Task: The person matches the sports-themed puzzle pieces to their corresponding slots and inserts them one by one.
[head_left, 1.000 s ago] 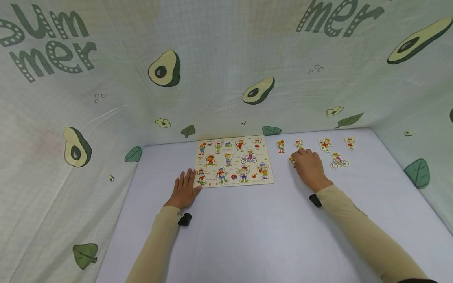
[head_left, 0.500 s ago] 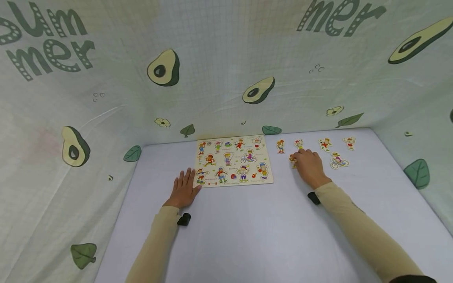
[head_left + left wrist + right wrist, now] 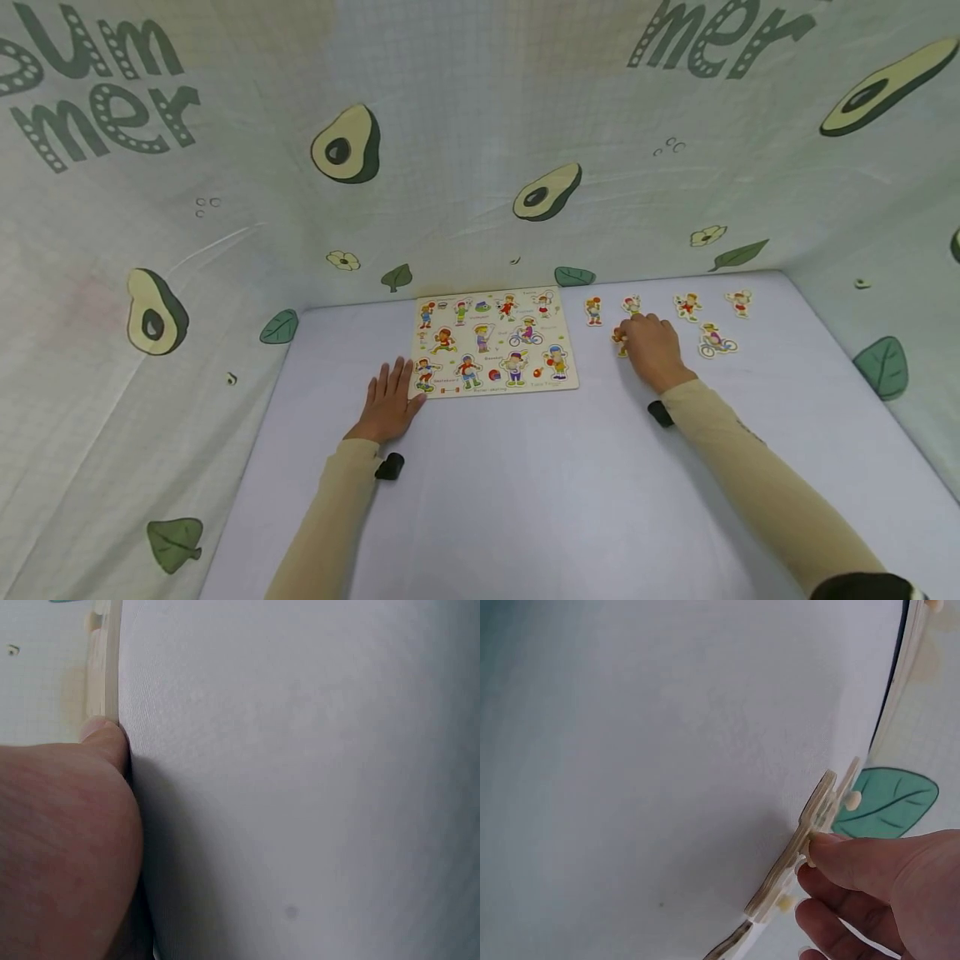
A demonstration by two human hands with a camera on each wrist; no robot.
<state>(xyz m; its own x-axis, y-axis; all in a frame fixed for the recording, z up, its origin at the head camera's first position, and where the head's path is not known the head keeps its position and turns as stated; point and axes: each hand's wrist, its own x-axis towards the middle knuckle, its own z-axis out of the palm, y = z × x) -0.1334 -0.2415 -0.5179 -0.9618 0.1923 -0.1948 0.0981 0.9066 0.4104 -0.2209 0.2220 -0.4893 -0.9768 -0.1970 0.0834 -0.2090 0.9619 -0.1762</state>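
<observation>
My left hand (image 3: 385, 404) lies flat with fingers spread at the lower left corner of a wooden sports puzzle board (image 3: 551, 333). In the left wrist view its thumb (image 3: 106, 742) touches the board's edge (image 3: 111, 667). To the right of the board, my right hand (image 3: 652, 354) pinches a small wooden puzzle piece (image 3: 619, 340) between thumb and fingers. That puzzle piece (image 3: 776, 874) shows edge-on in the right wrist view, low over the white table. The hand hides most of its picture from above.
Several loose puzzle pieces lie around the right hand: a child with a red ball (image 3: 593, 312), one just behind the fingers (image 3: 632, 305), a runner (image 3: 686, 307), another child (image 3: 739, 303) and a cyclist (image 3: 716, 341). A printed cloth wall (image 3: 450, 233) rises behind the table.
</observation>
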